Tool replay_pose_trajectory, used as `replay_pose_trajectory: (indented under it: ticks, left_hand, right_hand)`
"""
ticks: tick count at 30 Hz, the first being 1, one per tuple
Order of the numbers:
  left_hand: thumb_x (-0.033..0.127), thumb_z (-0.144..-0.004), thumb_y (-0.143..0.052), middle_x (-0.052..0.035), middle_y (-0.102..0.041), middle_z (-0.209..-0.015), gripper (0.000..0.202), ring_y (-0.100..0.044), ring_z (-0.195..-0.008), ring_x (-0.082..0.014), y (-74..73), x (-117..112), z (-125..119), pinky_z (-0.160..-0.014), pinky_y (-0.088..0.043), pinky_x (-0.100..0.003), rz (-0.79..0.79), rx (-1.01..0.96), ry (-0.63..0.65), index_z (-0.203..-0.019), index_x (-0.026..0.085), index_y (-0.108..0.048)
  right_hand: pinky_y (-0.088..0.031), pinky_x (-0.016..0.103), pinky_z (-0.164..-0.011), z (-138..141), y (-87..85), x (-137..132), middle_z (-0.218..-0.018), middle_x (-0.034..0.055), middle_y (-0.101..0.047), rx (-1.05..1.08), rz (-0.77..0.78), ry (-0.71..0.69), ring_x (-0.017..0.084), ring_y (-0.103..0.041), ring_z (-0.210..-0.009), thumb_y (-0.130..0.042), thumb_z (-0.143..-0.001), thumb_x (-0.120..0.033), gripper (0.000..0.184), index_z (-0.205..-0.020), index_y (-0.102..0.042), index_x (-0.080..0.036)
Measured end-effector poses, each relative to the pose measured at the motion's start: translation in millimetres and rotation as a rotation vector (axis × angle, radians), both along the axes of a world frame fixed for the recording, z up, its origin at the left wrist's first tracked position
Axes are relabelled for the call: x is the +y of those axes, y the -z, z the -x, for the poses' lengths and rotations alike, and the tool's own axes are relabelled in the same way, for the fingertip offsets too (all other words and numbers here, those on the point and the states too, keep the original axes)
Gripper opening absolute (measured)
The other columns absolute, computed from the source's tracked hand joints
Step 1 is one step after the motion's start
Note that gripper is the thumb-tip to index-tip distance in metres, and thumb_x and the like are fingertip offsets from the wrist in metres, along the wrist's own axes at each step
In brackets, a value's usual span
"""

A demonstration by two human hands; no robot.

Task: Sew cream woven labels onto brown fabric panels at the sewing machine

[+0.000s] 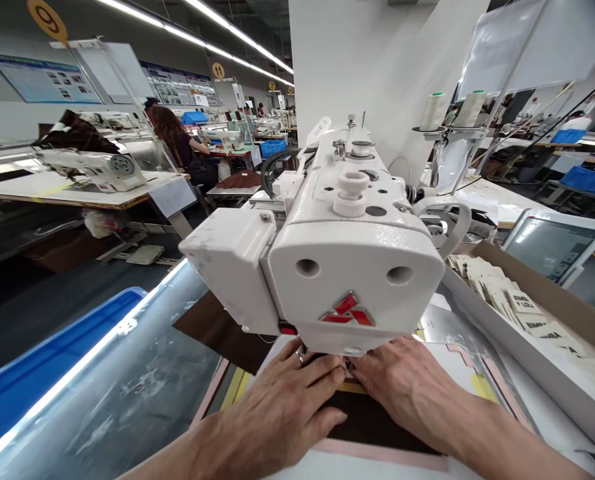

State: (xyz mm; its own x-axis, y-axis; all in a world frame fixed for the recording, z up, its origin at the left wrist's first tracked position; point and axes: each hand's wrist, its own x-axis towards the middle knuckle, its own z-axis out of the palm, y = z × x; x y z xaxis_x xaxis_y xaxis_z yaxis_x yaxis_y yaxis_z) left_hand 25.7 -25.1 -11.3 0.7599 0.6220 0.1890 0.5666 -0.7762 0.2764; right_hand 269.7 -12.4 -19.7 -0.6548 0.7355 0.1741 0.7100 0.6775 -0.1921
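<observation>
My left hand (pixel 282 407) lies flat over dark brown fabric (pixel 377 417), its fingers stretched towards the needle area and a ring on one finger. My right hand (pixel 407 380) is bent, with its fingers together at a small pale label (pixel 348 364) that bears dark lettering, under the sewing machine head. The white sewing machine (pixel 347 267), with a red three-part emblem, hides the needle and some of my fingertips. The fabric rests on a white template (pixel 465 373) edged with pink and yellow strips. Another brown piece (pixel 222 330) sticks out left of the machine.
To the right, a cardboard box (pixel 567 393) holds many printed labels (pixel 522 300), with a tablet screen (pixel 552 243) behind it. A blue bin (pixel 52 373) is at the lower left. Thread cones (pixel 433 112) stand behind the machine. A co-worker (pixel 175 143) sits further back.
</observation>
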Motion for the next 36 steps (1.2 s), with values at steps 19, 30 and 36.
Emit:
replay_pose_trajectory:
  ticks: [19,30,36]
  left_hand:
    - [0.036,-0.106,-0.060,-0.0050,-0.068,-0.139,0.030,-0.064,-0.127,-0.0270,-2.1,1,1,-0.118,-0.041,-0.046,-0.003,-0.007,0.034,-0.133,0.023,-0.065]
    - [0.028,-0.109,-0.051,-0.0044,-0.071,-0.136,0.031,-0.066,-0.125,-0.0232,3.2,4,15,-0.120,-0.039,-0.041,-0.108,-0.072,0.031,-0.137,0.022,-0.063]
    - [0.031,-0.104,-0.063,-0.0028,-0.068,-0.139,0.037,-0.063,-0.126,-0.0262,-0.7,5,7,-0.119,-0.038,-0.044,-0.039,-0.024,0.021,-0.140,0.022,-0.059]
  right_hand:
    - [-0.045,0.033,-0.069,0,-7.1,7,-0.104,0.0096,-0.069,-0.052,0.027,-0.006,0.022,-0.063,-0.083,-0.052,-0.106,-0.026,0.023,-0.092,-0.070,-0.022]
    - [-0.049,0.042,-0.088,-23,-2.2,-13,-0.114,0.0075,-0.069,0.071,-0.091,-0.090,0.025,-0.061,-0.101,-0.056,-0.104,-0.021,0.025,-0.126,-0.067,-0.024]
    - [-0.053,0.045,-0.086,-19,4.4,-16,-0.126,0.0072,-0.072,0.042,-0.064,-0.124,0.029,-0.062,-0.103,-0.064,-0.103,-0.046,0.044,-0.139,-0.063,-0.021]
